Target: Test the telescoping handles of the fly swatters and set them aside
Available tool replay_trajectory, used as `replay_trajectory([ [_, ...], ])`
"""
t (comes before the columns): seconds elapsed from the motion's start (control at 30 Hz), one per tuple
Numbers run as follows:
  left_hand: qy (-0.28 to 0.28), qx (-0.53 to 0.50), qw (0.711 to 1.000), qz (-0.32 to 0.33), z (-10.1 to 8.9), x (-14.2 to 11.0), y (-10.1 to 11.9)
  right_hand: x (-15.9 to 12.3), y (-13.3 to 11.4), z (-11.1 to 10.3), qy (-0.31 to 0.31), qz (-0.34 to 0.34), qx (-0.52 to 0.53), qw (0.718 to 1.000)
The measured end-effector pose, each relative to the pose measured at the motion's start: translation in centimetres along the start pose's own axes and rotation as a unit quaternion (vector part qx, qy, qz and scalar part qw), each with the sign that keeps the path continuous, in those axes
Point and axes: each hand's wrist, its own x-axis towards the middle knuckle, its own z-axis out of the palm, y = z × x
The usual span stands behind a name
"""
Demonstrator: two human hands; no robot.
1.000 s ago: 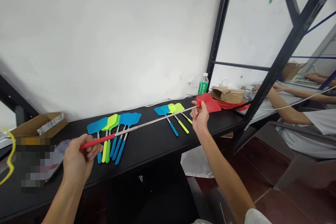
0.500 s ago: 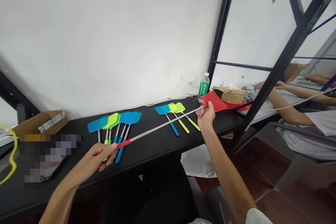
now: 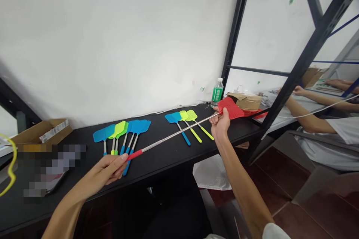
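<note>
Red fly swatter (image 3: pixel 171 137) stretches slantwise between the two hands, held up in front of a black table (image 3: pixel 165 158), its mesh head (image 3: pixel 232 108) to the right and higher in view than its handle (image 3: pixel 135 154). The left hand (image 3: pixel 112 168) is closed around the handle, thumb laid along the top and fingers curled underneath, with a short piece of red grip showing beyond the thumb. The right hand (image 3: pixel 220 125) grips the other end at the neck, just below the head, thumb pointing up against it. Between the hands the metal shaft (image 3: pixel 153 146) runs straight and bare. Behind the left hand, overlapping blue, yellow-green and green swatters (image 3: pixel 120 128) lie fanned on the table, some lower handles hidden by that hand. Behind the shaft lies a smaller group (image 3: pixel 192 115), blue and yellow-green, with one blue and two yellow-green handles showing. Near the wall, just behind the right hand, a bottle (image 3: pixel 217 94) with a green label and white cap stands upright; a brown cardboard box (image 3: pixel 248 102) sits to its right. At the far left is an open carton (image 3: pixel 57 138). On the right, a person in a white sleeve (image 3: pixel 343 129) reaches over another table (image 3: pixel 305 99).
</note>
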Motion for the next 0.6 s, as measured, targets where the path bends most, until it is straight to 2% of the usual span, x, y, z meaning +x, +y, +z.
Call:
replay_trajectory([
  [0.07,0.001,0.007,1.000,-0.003,0.8,0.2,0.7,-0.6,0.4,0.5,-0.006,0.002,-0.009,1.000],
  [0.27,-0.035,0.009,0.999,0.014,5.1,1.7,3.3,-3.9,2.7,2.7,-0.073,0.030,-0.024,0.997],
  [0.47,0.012,-0.007,1.000,0.010,4.9,1.8,3.2,-5.0,3.3,3.1,-0.094,0.022,-0.056,0.994],
  [0.53,0.020,0.001,1.000,0.016,5.6,2.0,3.5,-5.6,3.7,3.3,-0.094,0.029,-0.078,0.992],
  [0.6,0.026,0.004,0.999,0.028,7.2,2.5,3.9,-6.8,4.3,3.6,-0.109,0.041,-0.102,0.988],
])
